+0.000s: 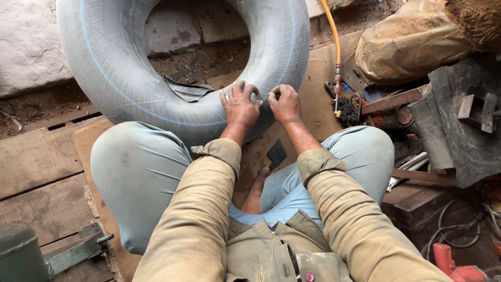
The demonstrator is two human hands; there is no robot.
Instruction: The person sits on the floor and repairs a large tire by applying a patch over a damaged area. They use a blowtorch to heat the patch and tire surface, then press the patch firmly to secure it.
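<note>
Head view: large grey inner tube [130,78] stands upright on wooden floor [36,167], leaning against person's knees. Left hand [239,107] pressed flat on tube's lower curve, fingers spread. Right hand [285,103] just beside it, fingers curled, pinching tube rubber. Small black rubber patch [276,154] lies on board between legs. Orange hose [334,36] runs at floor's right edge.
</note>
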